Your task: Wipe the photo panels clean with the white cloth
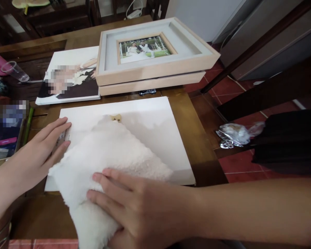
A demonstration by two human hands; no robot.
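A white board or canvas (155, 131) lies flat on the wooden table (197, 138) in front of me. A fluffy white cloth (111, 155) is spread over its near left part. My right hand (134, 204) lies flat on the cloth near the board's front edge, fingers pointing left. My left hand (41, 148) rests with fingers together on the board's left edge, touching it beside a small label. Neither hand grips anything.
Behind the board, two stacked light wooden picture frames (152, 55) sit on the table, and a printed photo canvas (69, 76) lies to their left. A plastic cup (14, 71) and clutter stand at far left. A crumpled wrapper (235, 135) lies to the right, off the table.
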